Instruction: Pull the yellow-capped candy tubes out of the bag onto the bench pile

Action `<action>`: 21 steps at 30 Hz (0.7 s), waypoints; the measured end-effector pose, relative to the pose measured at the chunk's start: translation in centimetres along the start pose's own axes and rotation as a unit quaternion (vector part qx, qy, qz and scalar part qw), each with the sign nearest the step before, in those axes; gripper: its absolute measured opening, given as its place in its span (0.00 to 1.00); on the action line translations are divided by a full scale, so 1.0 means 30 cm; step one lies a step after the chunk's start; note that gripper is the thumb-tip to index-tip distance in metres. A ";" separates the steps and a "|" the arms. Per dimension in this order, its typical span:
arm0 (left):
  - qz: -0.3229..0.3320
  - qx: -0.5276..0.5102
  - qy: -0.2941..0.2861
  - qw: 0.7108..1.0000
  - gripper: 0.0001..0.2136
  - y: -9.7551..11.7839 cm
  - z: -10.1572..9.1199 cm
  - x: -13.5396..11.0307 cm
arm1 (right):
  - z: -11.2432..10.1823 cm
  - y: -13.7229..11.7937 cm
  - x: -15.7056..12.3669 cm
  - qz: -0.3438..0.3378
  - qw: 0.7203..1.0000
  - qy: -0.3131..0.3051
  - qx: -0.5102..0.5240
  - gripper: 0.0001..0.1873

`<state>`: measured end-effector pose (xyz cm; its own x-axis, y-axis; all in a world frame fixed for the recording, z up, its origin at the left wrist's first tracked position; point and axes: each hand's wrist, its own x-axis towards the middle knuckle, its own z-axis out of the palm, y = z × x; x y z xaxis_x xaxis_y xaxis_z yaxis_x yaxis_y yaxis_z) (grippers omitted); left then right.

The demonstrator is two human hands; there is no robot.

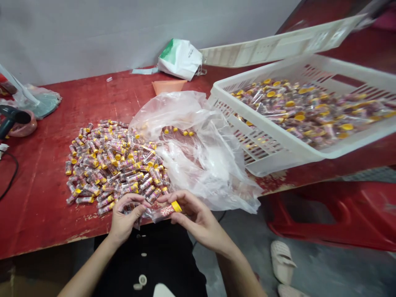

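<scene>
Along the near edge of your red-painted wooden table (pixel 40 214), first entry: your left hand (pixel 125 218) and your right hand (pixel 198 216), held close together just above that edge. Neither hand is released. Your right fingers (pixel 188 202) grasp a cellophane-wrapped tube (pixel 162 212) with a yellow cap (pixel 176 206), the capped end pointing to your right. Your left fingers (pixel 133 202) curl around the tube's far end, or possibly a second wrapped piece; the grip is too hidden to tell.

Next entry: a loose pile of matching wrapped tubes (pixel 111 165) on the table, just beyond your left hand. A crumpled clear plastic bag (pixel 201 165) lies beside the pile, a few yellow caps showing through it. A white slotted plastic crate (pixel 260 140), tilted and overlapping the bag, holds many more tubes. Behind it sits a long white slotted panel (pixel 278 45).

Farther back: a white-and-green plastic bag (pixel 181 60) and an orange plastic scoop (pixel 168 86). At the far left: a black heat gun (pixel 10 117) and a black cable (pixel 10 177).

Below the table: small white caps (pixel 142 279) on your black clothing (pixel 163 255), pale slippers (pixel 282 262) and a red plastic stool (pixel 334 214) on the floor.
</scene>
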<state>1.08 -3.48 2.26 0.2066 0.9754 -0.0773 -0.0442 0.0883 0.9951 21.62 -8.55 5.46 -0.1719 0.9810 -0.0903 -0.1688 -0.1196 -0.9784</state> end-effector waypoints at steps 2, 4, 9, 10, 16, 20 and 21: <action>-0.034 -0.021 -0.026 0.999 0.09 0.000 0.003 0.000 | -0.002 0.018 -0.005 0.002 1.000 -0.024 0.017 0.09; -0.073 -0.080 -0.021 0.994 0.13 0.002 0.016 -0.005 | 0.013 0.042 -0.006 0.003 0.998 -0.014 0.057 0.09; -0.166 -0.223 0.027 0.960 0.24 -0.009 0.055 -0.028 | 0.067 0.094 0.001 -0.019 0.986 0.129 0.104 0.14; -0.177 -0.219 0.035 0.959 0.24 -0.012 0.058 -0.032 | 0.074 0.101 0.002 -0.018 0.983 0.146 0.108 0.15; -0.174 -0.154 0.049 0.971 0.23 -0.012 0.045 -0.024 | 0.082 0.114 -0.010 -0.041 0.978 0.191 0.076 0.13; -0.165 -0.163 0.058 0.971 0.22 -0.002 0.043 -0.006 | 0.059 0.114 -0.029 -0.062 0.980 0.182 0.050 0.12; -0.158 -0.161 0.065 0.972 0.22 -0.001 0.045 -0.004 | 0.053 0.114 -0.031 -0.060 0.979 0.183 0.059 0.11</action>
<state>2.37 -3.87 2.33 0.1358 0.9044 -0.4045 -0.3062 0.4266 0.8510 19.68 -10.11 2.50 0.2121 0.9755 -0.0583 -0.2808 0.0037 -0.9598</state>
